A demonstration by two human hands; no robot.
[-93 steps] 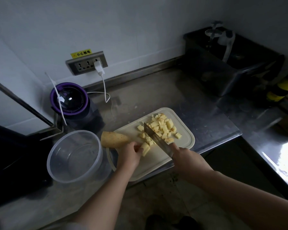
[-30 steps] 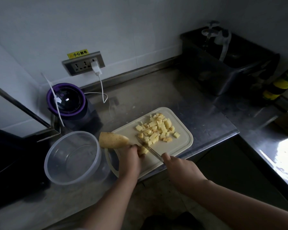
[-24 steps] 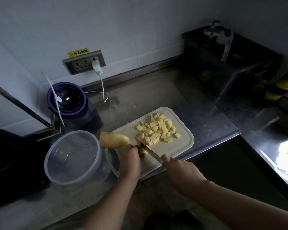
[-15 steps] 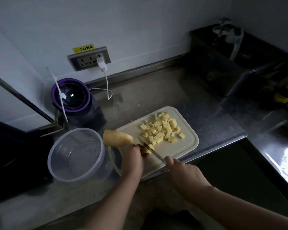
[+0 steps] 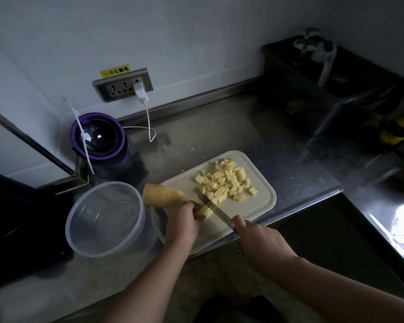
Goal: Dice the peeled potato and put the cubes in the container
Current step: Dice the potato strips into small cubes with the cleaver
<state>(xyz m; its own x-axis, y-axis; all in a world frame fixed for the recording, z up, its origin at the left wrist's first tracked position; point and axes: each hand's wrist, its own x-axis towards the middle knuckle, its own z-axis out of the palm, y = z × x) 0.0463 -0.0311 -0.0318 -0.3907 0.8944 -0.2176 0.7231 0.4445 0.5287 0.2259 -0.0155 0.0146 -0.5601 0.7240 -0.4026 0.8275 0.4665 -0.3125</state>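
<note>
Hazard: knife (image 5: 214, 207), clasped in right hand (image 5: 254, 231), may nick left hand (image 5: 184, 215) curled over potato strips (image 5: 204, 211) (blade just beside knuckles).

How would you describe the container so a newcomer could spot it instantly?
Start at the steel counter; just left of the cream cutting board stands the container. It is a round, clear, empty plastic tub, unlike the dark purple-rimmed appliance behind it.
</note>
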